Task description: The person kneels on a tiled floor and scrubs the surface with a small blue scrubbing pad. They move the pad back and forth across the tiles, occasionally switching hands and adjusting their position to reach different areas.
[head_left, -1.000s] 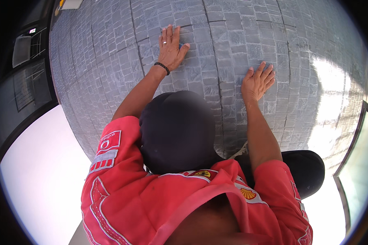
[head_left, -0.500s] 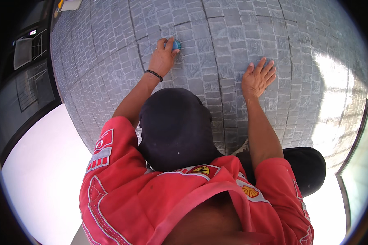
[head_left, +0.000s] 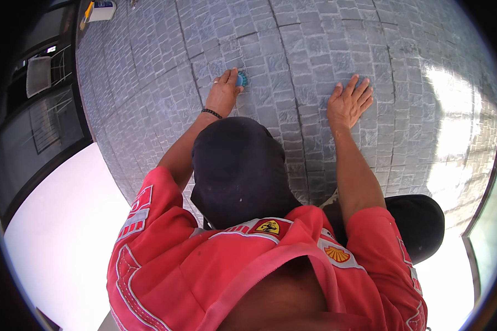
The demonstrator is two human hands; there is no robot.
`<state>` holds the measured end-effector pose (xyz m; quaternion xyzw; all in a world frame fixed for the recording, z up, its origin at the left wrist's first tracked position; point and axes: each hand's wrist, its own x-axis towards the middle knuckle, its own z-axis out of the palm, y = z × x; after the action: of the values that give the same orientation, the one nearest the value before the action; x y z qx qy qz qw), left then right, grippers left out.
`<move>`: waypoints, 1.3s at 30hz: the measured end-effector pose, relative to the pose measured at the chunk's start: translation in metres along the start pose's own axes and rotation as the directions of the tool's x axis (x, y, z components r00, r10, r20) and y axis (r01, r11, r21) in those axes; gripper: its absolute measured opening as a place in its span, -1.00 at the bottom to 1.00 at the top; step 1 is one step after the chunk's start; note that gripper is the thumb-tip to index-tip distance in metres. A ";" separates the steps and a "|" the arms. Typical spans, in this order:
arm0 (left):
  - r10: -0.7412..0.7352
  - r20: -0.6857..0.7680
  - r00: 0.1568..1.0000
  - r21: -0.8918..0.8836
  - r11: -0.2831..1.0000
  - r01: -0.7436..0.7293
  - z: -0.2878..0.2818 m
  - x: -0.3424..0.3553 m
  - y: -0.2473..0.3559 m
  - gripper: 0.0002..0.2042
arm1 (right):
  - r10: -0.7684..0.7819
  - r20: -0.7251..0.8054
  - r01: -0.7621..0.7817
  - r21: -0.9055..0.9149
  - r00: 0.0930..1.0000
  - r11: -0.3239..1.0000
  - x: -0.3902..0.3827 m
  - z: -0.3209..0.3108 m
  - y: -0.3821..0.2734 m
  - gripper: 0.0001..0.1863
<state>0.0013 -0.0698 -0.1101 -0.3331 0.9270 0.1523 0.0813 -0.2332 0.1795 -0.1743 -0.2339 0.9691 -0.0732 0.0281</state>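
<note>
Head cam: my left hand [head_left: 222, 95] fingers pinch a small blue thing [head_left: 241, 80] against the grey stone-pattern wall [head_left: 292, 49], right hand [head_left: 349, 102] flat, fingers spread, so barely started I'd say.

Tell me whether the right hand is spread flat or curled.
Spread flat: the right hand lies palm-down on the grey stone surface, fingers splayed, holding nothing.

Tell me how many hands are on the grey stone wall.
2: the left hand pressing a small blue object against the wall, the right hand flat and open beside it.
</note>
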 end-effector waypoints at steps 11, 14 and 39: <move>0.134 0.061 0.989 0.065 0.988 -0.138 -0.019 0.120 0.036 -0.49 | 0.024 0.020 -0.024 0.000 1.000 1.000 0.000 -0.005 -0.001 -0.34; 0.202 -0.018 0.979 -0.079 0.976 -0.203 -0.003 0.123 0.070 -0.50 | 0.002 -0.009 -0.002 0.005 1.000 1.000 -0.001 -0.006 -0.001 -0.34; 0.111 0.076 0.991 0.225 0.966 -0.126 -0.025 0.125 0.062 -0.47 | -0.009 -0.002 0.009 0.021 1.000 1.000 -0.002 -0.003 -0.001 -0.35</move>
<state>-0.1353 -0.1072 -0.1041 -0.2605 0.9536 0.0591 0.1391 -0.2317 0.1798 -0.1711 -0.2377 0.9673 -0.0836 0.0293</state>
